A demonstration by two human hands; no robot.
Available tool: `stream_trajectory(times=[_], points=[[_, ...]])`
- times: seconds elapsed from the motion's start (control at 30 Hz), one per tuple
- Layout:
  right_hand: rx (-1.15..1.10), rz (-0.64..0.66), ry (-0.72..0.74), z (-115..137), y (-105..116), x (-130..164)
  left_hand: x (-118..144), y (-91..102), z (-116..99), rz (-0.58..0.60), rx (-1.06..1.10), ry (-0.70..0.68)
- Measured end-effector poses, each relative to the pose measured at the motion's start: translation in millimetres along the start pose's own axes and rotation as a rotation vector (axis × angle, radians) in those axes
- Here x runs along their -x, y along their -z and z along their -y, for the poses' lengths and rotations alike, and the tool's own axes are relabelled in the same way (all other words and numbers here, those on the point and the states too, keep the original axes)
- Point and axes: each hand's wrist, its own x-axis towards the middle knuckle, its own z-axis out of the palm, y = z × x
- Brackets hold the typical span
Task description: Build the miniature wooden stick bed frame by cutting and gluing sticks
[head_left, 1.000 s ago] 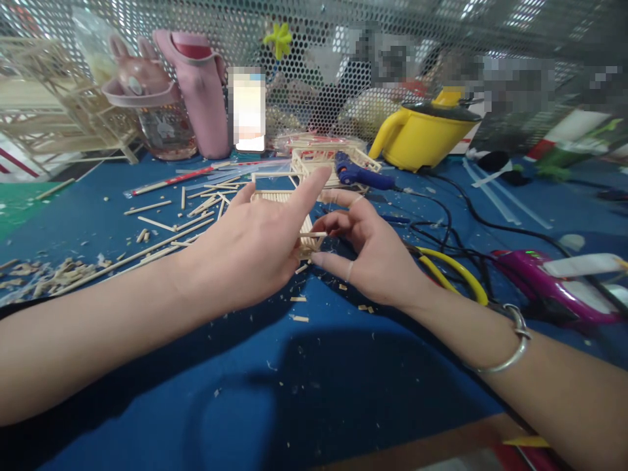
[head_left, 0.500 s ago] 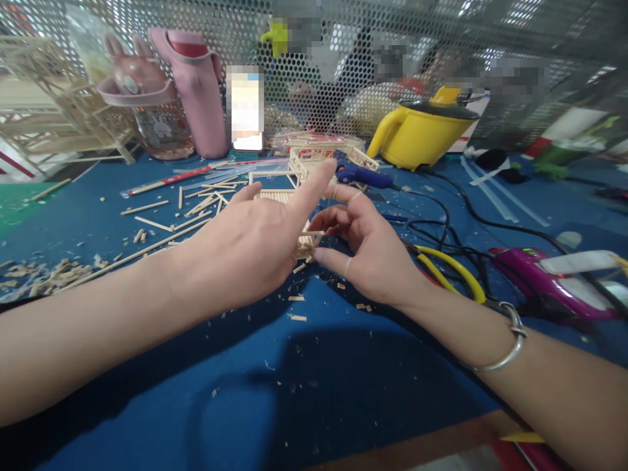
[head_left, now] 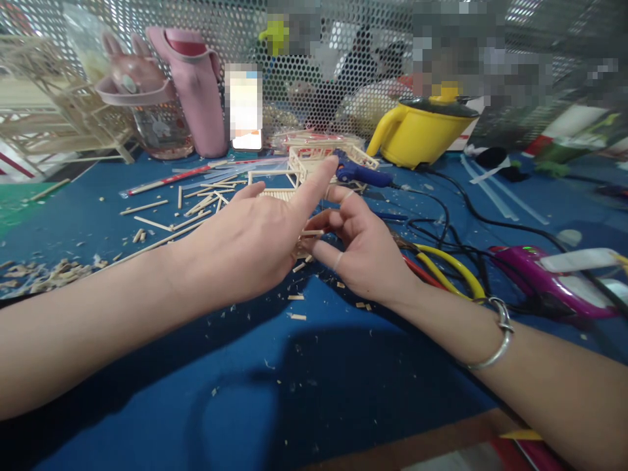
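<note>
Head view: I see my left hand (head_left: 245, 252) resting on a small stick frame (head_left: 289, 196) mid-worktop (head_left: 314, 366), forefinger extended, while my right hand (head_left: 360, 252) pinches a short stick (head_left: 312, 233) against it, near yellow-handled pliers (head_left: 451, 265).

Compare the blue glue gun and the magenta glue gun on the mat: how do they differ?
The blue glue gun lies farther back, beside the stick frame; the magenta glue gun lies nearer, to the right of the right hand. The blue one looks smaller in view; the magenta one shows a green light on top. Both lie on the blue mat, untouched by either hand, among black cables.
</note>
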Motion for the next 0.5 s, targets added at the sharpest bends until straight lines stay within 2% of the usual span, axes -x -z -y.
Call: stream_trajectory(times=[0.3,0.5], points=[[0.005,0.021,0.017,0,0,-1,-1,-1.0,0,0.012,-0.031,-0.008],[-0.006,0.014,0.011,3,0,-2,3,12.5,7,0.049,-0.02,-0.012]])
